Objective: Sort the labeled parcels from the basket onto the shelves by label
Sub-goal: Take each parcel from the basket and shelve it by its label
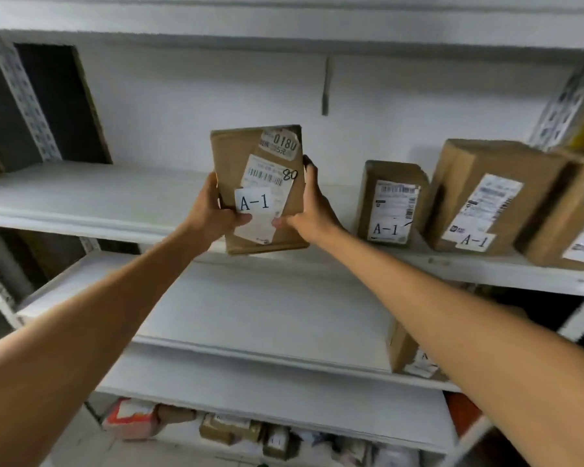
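A brown cardboard parcel with a barcode sticker and a white "A-1" label stands upright in front of the upper white shelf, its bottom edge at the shelf's front lip. My left hand grips its left side with the thumb on the label. On the parcel's right side my right hand holds it, fingers curled behind the edge. To the right on the same shelf stand two parcels labelled "A-1", and a further brown box at the frame's edge.
The shelf below is white, with one brown parcel at its right, partly behind my right arm. Several small parcels lie on the bottom level. Perforated metal uprights frame the shelving. A dark box stands at the upper left.
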Tool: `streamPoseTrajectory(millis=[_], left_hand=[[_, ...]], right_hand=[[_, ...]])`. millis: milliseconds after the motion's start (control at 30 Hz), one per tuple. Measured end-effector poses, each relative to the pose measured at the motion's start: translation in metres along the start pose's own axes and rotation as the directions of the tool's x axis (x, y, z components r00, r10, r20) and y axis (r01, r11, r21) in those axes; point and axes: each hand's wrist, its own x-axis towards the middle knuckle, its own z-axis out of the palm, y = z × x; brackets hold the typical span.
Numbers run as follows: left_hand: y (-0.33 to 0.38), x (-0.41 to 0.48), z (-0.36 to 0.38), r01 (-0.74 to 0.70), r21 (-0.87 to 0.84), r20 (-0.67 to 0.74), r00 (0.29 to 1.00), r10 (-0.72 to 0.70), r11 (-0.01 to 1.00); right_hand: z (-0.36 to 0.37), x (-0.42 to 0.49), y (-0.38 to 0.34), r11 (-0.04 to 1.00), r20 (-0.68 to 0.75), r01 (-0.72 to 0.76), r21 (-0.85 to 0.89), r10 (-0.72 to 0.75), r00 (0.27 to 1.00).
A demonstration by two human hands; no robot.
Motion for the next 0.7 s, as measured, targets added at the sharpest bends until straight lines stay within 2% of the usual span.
streamPoseTrajectory(millis=[67,233,300,467,567,700], left_hand=[[-0.003,0.017,0.018,-0.006,-0.027,-0.001,1.000,0.006,1.000],[-0.005,0.051,0.035,-0.082,0.037,-0.021,0.996,0.083,0.996],[-0.009,0.058,0.041,-0.093,0.066,-0.034,0.995,0.096,0.993],[-0.018,0.060,0.057,-0.121,0.126,0.022,0.993,0.119,0.985],[-0.023,0.061,0.060,-0.139,0.139,0.050,0.990,0.133,0.981],[-0.033,0.057,0.071,-0.181,0.101,0.068,0.982,0.175,0.978]], right_hand=[[-0.011,0.008,0.018,1.000,-0.028,-0.027,0.001,0.027,0.999],[-0.020,0.031,0.041,0.999,-0.144,-0.027,0.032,0.031,0.989],[-0.020,0.039,0.046,1.000,-0.202,-0.001,0.005,0.002,0.979],[-0.013,0.041,0.065,0.992,-0.332,-0.065,-0.107,0.026,0.943],[-0.014,0.037,0.067,0.990,-0.352,-0.098,-0.102,0.057,0.934],[-0.023,0.025,0.066,0.980,-0.306,-0.162,-0.119,0.119,0.945]])
